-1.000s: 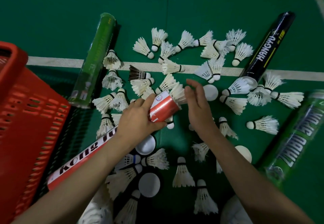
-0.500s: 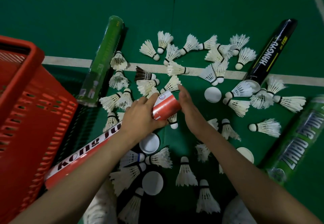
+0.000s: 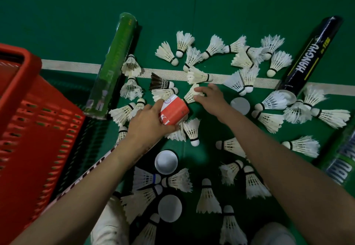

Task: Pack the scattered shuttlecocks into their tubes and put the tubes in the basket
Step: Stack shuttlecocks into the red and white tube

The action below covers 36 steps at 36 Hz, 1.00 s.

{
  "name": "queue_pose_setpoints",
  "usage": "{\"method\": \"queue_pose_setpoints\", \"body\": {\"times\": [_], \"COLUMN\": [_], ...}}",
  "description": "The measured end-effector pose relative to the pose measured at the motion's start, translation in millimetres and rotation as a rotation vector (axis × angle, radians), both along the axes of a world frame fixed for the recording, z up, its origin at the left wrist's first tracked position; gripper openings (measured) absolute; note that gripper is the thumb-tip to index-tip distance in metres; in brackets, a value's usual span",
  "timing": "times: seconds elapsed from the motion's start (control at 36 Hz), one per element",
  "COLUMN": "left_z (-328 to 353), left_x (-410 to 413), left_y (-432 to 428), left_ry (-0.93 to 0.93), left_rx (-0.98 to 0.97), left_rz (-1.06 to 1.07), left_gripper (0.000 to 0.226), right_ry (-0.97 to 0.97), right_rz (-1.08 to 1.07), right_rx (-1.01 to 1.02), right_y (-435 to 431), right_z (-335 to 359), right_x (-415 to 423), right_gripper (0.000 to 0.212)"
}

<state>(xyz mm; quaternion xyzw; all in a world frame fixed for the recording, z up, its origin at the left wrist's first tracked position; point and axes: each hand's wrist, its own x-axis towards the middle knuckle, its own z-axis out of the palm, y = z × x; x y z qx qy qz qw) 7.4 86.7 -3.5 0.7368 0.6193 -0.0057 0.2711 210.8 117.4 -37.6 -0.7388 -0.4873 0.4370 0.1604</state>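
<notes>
A red basket [image 3: 38, 129] is sitting at the frame's left edge on the green court floor [image 3: 230, 4], with white shuttlecocks [image 3: 208, 196] lying scattered across the centre. The left hand [image 3: 148, 123] is gripping a red-and-white tube [image 3: 173, 110] near its open end. The right hand [image 3: 211, 100] is at centre frame, its fingers [image 3: 201, 91] pinching one shuttlecock [image 3: 190, 97] at the tube's mouth.

Badminton court: green floor [image 3: 249, 4], white line [image 3: 71, 66], shuttlecocks [image 3: 305, 145].
</notes>
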Motion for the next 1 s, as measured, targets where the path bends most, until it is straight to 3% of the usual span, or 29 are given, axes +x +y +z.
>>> {"method": "queue_pose_setpoints", "body": {"times": [0.11, 0.19, 0.33, 0.44, 0.64, 0.75, 1.0], "left_z": [-1, 0, 4, 9, 21, 27, 27], "left_x": [2, 3, 1, -1, 2, 4, -13], "left_y": [4, 6, 3, -6, -19, -28, -42], "left_ry": [-0.004, -0.011, -0.018, -0.003, 0.015, -0.015, -0.025], "left_rx": [-0.013, -0.022, -0.011, 0.013, 0.057, 0.08, 0.075], "left_rz": [0.003, -0.006, -0.022, -0.042, -0.085, -0.102, -0.066], "left_gripper": [0.08, 0.082, 0.076, 0.08, 0.093, 0.091, 0.087], "right_ry": [0.167, 0.143, 0.094, 0.243, 0.308, 0.365, 0.519], "right_rz": [-0.01, -0.094, -0.306, -0.385, -0.196, -0.12, -0.01], "right_rx": [-0.02, 0.045, 0.261, 0.448, 0.428, 0.391, 0.243], "right_y": [-1, -10, -28, -42, -69, -82, -101], "right_z": [-3, -8, -5, 15, 44, 54, 57], "right_x": [-3, -4, 0, 3, -6, -22, -53], "right_gripper": [0.033, 0.029, 0.018, 0.019, 0.027, 0.022, 0.041]}}
